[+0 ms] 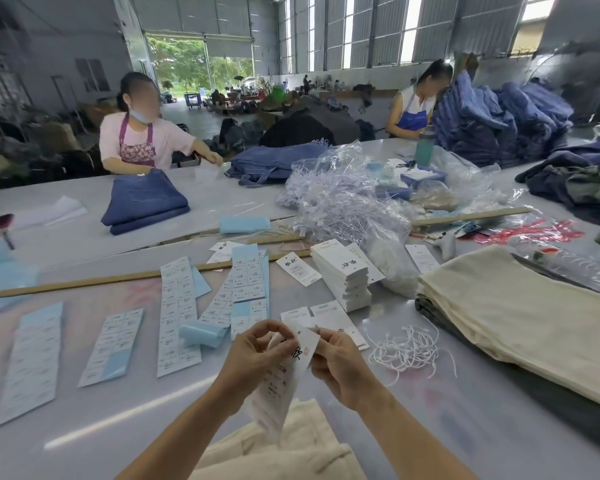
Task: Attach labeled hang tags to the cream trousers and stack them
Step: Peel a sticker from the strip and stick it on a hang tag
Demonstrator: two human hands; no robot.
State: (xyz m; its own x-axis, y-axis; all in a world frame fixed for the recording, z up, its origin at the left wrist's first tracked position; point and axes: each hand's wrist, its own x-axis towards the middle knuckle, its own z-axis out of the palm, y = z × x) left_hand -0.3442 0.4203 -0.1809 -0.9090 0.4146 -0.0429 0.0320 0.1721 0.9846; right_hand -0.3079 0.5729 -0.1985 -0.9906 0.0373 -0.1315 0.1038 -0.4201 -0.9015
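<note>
Both hands pinch one hang tag (284, 372), left hand (257, 351), right hand (340, 362) | near centre, above unfinished cream trousers (291, 452) | stack of cream trousers (520, 320) right on surface (118, 410) | strings (406, 348), tag pile (343, 275) remain: judged mid-task

Bright daylight from doorway (187, 60) and windows (364, 29); soft glare on table (118, 410); edges warped, blurred.

Around the pile of white strings (409, 348) the grey table (125, 403) lies bare on its near side. Right of the strings the stack of cream trousers (520, 317) blocks passage; beyond them stands the hang-tag stack (343, 275); to their left, sticker sheets (177, 317) cover the surface.
</note>
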